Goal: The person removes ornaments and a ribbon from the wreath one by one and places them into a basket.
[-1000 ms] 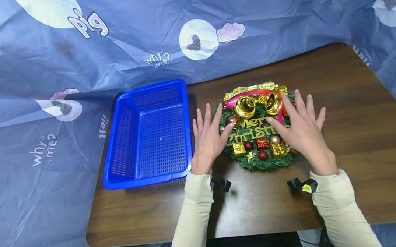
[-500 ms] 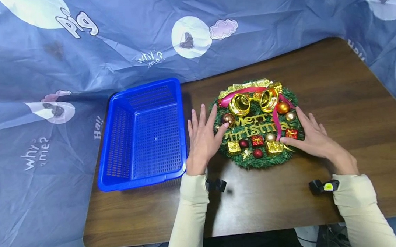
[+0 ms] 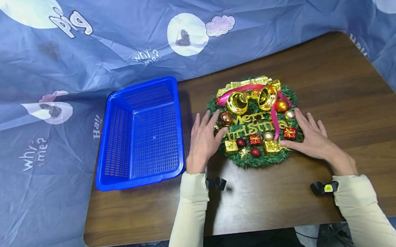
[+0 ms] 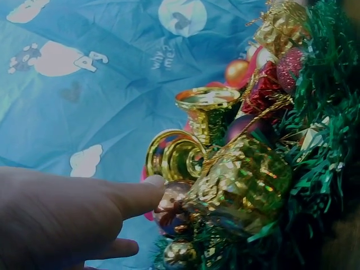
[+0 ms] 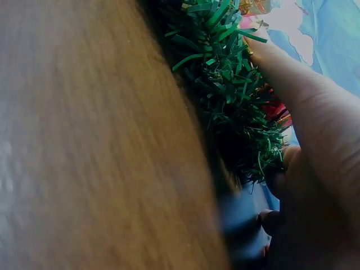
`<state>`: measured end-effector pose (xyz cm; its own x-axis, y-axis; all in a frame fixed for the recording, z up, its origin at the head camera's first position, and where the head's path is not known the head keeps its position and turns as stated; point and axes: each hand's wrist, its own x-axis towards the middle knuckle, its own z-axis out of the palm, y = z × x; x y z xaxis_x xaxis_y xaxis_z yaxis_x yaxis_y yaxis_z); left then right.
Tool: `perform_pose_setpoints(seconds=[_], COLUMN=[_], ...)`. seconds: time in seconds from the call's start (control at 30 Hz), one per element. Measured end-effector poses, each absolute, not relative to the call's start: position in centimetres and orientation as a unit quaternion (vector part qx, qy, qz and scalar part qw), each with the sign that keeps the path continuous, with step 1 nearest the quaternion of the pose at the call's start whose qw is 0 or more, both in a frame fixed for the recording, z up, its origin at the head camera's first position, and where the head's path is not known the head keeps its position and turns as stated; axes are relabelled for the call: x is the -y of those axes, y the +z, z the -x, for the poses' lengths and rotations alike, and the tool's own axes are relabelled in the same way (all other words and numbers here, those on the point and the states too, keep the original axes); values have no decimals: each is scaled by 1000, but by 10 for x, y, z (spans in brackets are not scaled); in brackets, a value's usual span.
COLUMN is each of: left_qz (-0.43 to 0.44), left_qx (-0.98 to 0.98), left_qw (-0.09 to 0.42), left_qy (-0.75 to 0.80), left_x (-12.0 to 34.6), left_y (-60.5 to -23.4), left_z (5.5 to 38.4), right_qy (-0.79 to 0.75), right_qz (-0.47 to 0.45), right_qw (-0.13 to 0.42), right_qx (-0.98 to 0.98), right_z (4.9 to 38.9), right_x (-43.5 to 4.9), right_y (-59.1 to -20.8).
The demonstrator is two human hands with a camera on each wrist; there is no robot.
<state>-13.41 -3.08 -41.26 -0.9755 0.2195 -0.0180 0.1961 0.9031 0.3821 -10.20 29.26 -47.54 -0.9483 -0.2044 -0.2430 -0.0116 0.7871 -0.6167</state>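
A round green Christmas wreath [image 3: 262, 158] lies flat on the table, with gold bells [image 3: 237, 102], baubles, small wrapped gift boxes, a pink ribbon and gold "Merry Christmas" lettering. My left hand [image 3: 203, 141] is at its left edge, fingers spread and fairly straight, the thumb tip near a brown bauble [image 3: 226, 118]. At the right edge is my right hand [image 3: 315, 140], its thumb reaching over the lower right rim and its fingers extended along the side. In the right wrist view the thumb [image 5: 281, 67] lies by the green tinsel [image 5: 225, 84]; the other fingers are partly hidden.
A blue plastic basket [image 3: 179, 120] with perforated sides stands to the left, close to my left forearm. The brown wooden table [image 3: 254, 202] extends in front of and right of the wreath. A blue printed cloth [image 3: 121, 38] hangs behind it.
My right hand has moved right and down from over the bells to the wreath's right edge. My left hand has stayed by the left edge, its fingers shifting slightly lower.
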Motion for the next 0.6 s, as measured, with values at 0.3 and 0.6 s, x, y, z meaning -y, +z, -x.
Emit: perform_pose_setpoints(seconds=[0.3,0.6], left_qz=[-134,-185], left_qx=[-973,-962], left_qw=[5,-44], left_qy=[188,195], left_x=[20,13], left_y=[-420,-427], left_z=[144,151], right_qy=[-319,-325], right_qz=[54,62], right_qw=[156,154], right_qx=[-933,-931], right_z=[99,99], right_x=[-292,-293], right_y=[-471,-473])
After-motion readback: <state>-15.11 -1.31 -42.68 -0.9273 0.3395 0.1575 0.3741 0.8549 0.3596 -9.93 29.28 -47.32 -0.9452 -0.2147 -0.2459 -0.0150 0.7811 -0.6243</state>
